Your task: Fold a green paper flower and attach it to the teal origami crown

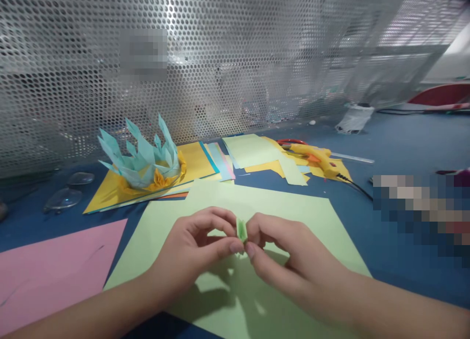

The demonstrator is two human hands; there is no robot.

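A small folded green paper piece [241, 230] is pinched between my two hands, above large light green sheets [169, 221]. My left hand [201, 243] grips its left side with thumb and fingers. On its right side, the thumb and index finger of my right hand [281, 251] press together. The piece stands upright with its pleats showing; its lower end is partly hidden by my thumbs. Both hands cast shadows on the sheet below.
A light blue and yellow paper crown [147, 165] rests on yellow sheets [105, 194] at the back left. Glasses [64, 199] and a pink sheet [62, 270] lie left. Behind are paper scraps [253, 150], a yellow glue gun [323, 160] with a black cord, and a perforated metal panel [220, 50].
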